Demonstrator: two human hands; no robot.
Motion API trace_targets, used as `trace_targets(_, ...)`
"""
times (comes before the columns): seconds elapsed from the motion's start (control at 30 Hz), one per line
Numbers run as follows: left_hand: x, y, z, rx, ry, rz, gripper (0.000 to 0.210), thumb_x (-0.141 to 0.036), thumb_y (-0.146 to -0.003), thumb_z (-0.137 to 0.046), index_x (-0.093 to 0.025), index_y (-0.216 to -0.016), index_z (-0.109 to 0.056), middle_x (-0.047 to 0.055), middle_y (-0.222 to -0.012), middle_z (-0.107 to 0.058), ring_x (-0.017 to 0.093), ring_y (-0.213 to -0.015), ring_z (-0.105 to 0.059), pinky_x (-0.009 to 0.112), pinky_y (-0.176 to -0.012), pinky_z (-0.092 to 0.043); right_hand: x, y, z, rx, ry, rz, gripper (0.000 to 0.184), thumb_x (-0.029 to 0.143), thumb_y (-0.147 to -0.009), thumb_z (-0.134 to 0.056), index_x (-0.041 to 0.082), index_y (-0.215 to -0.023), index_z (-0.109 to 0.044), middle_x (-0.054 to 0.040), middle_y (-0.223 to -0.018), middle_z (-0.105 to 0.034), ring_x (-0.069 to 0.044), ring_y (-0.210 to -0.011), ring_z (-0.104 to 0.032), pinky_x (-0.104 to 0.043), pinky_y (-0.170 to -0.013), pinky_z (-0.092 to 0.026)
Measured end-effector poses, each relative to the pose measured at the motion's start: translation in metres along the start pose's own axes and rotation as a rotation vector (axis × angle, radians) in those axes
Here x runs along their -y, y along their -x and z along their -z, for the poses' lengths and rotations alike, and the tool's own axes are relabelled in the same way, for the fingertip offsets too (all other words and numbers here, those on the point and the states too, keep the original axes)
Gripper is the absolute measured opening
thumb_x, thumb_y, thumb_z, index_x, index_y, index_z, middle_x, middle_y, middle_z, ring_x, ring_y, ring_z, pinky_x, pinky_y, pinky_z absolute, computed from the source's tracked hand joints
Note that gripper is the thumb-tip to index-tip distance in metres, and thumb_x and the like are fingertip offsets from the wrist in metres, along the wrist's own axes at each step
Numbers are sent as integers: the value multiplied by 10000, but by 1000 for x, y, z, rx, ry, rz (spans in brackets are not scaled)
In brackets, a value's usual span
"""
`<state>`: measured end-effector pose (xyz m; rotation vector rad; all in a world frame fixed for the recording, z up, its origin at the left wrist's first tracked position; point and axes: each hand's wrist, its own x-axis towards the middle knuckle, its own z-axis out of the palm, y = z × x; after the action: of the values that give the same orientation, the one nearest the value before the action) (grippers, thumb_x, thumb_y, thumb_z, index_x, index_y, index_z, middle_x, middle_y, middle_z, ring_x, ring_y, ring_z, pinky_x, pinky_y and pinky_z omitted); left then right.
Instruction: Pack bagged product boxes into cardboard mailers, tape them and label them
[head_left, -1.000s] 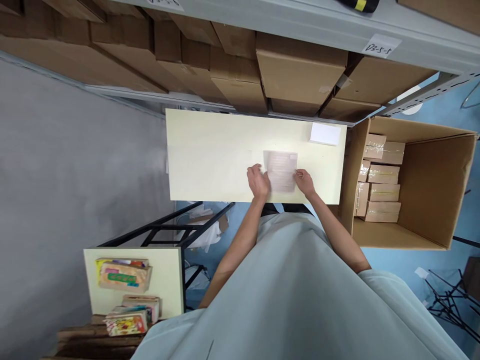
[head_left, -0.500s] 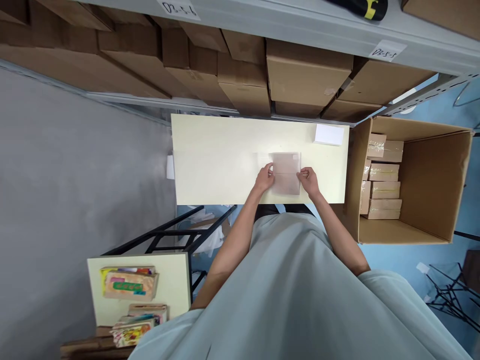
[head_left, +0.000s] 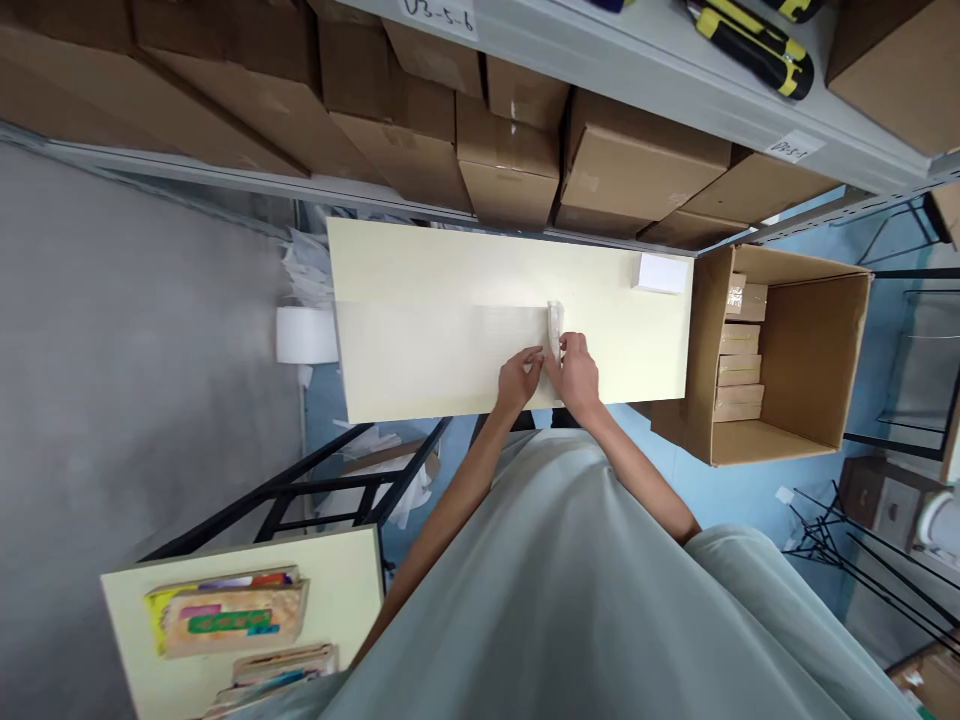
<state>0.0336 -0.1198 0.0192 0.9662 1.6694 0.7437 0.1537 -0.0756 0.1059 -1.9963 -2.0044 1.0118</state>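
Note:
A thin see-through plastic sheet (head_left: 442, 350) lies along the cream table, reaching from its left edge to a narrow translucent wrapped bundle (head_left: 555, 320). My right hand (head_left: 577, 375) is closed around the near part of this bundle, its fingers hiding much of it. Just left of it, my left hand (head_left: 519, 380) has its fingers curled together at the near part of the sheet, close to the bundle. What its fingertips pinch, if anything, is too small to make out.
A white box (head_left: 661, 273) sits at the table's (head_left: 637, 350) back right. Off the left end is a white roll (head_left: 307, 335). An open carton (head_left: 806, 370) with small boxes stands at right. A shelf of cartons (head_left: 510, 165) crosses behind; a side table (head_left: 337, 570) holds books.
The flat translucent packet between my hands now shows as a narrow upright bundle. My right hand has moved left, close to my left hand. The view has shifted slightly.

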Motion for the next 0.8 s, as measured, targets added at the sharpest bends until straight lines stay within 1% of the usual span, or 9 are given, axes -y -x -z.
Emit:
trace_targets(0.1, 7, 10, 26, 40, 215, 17, 372, -399, -1079, -441, -189, -1161, -737, 78, -1057, -782, 229, -981, -730, 343, -896, -576, 19, 3, -27, 27, 15, 50, 249, 377, -1069, -532, 240, -1272, -578, -116, -1286, -612, -260, -1047, -684, -382, -811, -586)
trace_targets(0.17, 13, 12, 40, 18, 223, 87, 390, -449, -1081, -427, -190, -1119, -716, 63, -977, -767, 223, -900, -711, 332, -830, -563, 18, 4, -43, 70, -9, 74, 257, 381, -1069, -545, 240, -1273, -612, -112, -1279, -633, -250, -1031, -692, -386, -851, -596)
trace_targets(0.23, 22, 10, 52, 10, 157, 181, 342, -445, -1057, -484, -187, -1133, -695, 51, -923, -753, 225, -855, -697, 333, -807, -547, 6, 5, -53, 88, -37, 50, 259, 372, -1048, -578, 236, -1261, -635, -108, -1267, -658, -241, -1018, -703, -392, -907, -598)
trace_targets(0.3, 30, 4, 59, 47, 70, 222, 293, -406, -1037, -523, -184, -1131, -690, 54, -915, -750, 232, -861, -698, 337, -825, -533, -15, 6, -57, 48, -49, -47, 279, 369, -1022, -604, 219, -1254, -639, -122, -1262, -676, -255, -1050, -709, -416, -962, -591)
trace_targets(0.4, 36, -5, 65, 131, -64, 177, 253, -353, -1035, -525, -188, -1074, -712, 82, -972, -762, 244, -931, -709, 333, -871, -514, -45, 6, -56, -13, -66, -257, 317, 375, -979, -633, 185, -1234, -637, -165, -1263, -692, -281, -1067, -722, -455, -996, -581)
trace_targets(0.47, 33, -8, 67, 152, -183, 142, 262, -350, -1042, -528, -190, -1080, -733, 104, -1006, -770, 260, -967, -711, 337, -886, -505, -58, 7, -56, -13, -116, -348, 333, 380, -957, -638, 181, -1224, -640, -162, -1239, -708, -271, -1026, -736, -448, -990, -584)
trace_targets(0.63, 16, -5, 72, 130, -417, 130, 305, -385, -1064, -557, -191, -1215, -738, 127, -1031, -794, 309, -1000, -720, 373, -899, -506, -65, 5, -63, -31, -213, -391, 367, 428, -901, -656, 197, -1186, -663, -122, -1155, -734, -244, -964, -732, -405, -970, -583)
trace_targets(0.7, 12, -3, 75, 147, -481, 116, 292, -382, -1066, -563, -196, -1193, -749, 137, -1052, -795, 322, -1007, -723, 386, -895, -515, -63, 3, -66, -57, -213, -403, 378, 441, -877, -660, 193, -1162, -668, -116, -1123, -735, -244, -960, -722, -393, -954, -579)
trace_targets(0.8, 11, -2, 80, 157, -545, 43, 251, -323, -1061, -565, -190, -1112, -771, 171, -1141, -776, 332, -1048, -724, 395, -898, -527, -60, 0, -67, -67, -233, -435, 398, 482, -850, -669, 190, -1121, -660, -75, -1003, -730, -234, -916, -697, -367, -890, -569)
